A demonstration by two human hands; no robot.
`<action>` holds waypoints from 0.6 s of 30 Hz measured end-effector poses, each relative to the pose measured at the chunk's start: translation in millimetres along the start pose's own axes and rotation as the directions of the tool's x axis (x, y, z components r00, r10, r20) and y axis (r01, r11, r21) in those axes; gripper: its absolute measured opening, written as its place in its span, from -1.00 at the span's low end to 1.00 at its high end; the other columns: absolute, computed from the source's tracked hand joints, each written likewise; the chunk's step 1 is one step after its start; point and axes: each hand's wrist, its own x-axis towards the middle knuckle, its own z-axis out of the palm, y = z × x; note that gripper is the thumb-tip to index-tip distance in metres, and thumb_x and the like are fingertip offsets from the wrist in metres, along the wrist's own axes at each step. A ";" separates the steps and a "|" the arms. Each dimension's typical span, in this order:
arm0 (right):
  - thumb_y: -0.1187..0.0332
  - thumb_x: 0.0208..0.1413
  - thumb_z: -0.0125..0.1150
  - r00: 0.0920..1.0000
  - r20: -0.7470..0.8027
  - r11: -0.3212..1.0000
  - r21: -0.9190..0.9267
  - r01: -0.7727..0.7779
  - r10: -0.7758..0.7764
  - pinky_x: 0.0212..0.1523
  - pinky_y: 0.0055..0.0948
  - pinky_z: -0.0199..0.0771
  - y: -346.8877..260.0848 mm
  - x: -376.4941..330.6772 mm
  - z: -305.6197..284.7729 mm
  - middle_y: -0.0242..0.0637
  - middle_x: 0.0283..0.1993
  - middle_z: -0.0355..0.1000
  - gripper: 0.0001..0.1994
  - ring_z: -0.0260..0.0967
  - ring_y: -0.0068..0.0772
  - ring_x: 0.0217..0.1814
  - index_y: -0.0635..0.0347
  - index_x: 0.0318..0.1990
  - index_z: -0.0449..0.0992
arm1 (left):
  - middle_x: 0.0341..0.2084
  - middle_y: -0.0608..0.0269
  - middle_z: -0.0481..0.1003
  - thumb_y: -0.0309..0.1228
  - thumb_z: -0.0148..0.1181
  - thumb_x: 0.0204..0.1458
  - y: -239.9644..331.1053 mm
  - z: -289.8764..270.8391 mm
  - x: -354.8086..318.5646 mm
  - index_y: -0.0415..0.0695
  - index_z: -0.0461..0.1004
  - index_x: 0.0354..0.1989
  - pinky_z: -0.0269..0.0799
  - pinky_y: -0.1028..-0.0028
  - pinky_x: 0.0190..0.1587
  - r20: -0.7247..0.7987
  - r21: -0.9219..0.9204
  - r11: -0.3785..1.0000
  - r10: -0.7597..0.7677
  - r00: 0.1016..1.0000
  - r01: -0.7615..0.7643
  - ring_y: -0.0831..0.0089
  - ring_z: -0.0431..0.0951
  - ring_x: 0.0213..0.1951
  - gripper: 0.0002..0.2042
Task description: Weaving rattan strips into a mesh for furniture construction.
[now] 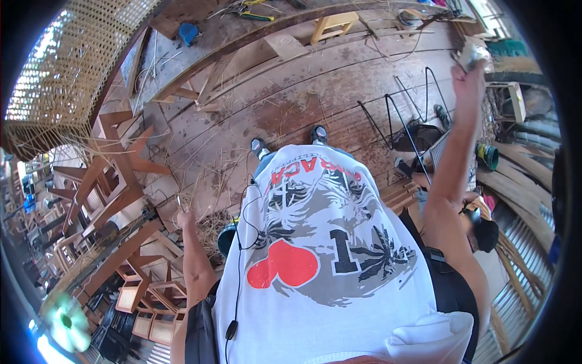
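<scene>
The pale thing (475,54), too blurred to name, sits in the curled right hand (470,80). This looks like a holding step; moving it calls for a firm grip. Nearer the body from that hand lies a green tub (488,156), contents unclear. The left hand (186,219) looks narrowed, its hold uncertain; strips (209,229) and a bucket (227,241), contents hidden, are right of it.

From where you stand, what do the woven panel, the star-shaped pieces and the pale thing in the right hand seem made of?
Woven panel: likely cane or rattan, unpainted; tan open weave with fraying edge. Star-shaped pieces: probably wood, smooth brown; flat tapering arms look like cut timber. Pale thing in the right hand: too blurred to tell.
</scene>
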 end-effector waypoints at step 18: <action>-0.11 0.73 0.46 0.432 0.572 0.707 -0.646 -0.288 0.698 -0.14 -0.52 0.73 270.6 -237.2 218.5 -0.45 0.10 0.75 -0.45 0.71 -0.62 -0.04 0.12 0.54 0.70 | -0.37 0.49 0.62 -0.19 0.69 0.47 441.4 -407.3 -59.8 -0.16 0.81 0.10 0.20 0.50 -0.40 -0.147 -0.930 -0.346 0.658 0.738 0.124 0.72 0.42 -0.44 -0.70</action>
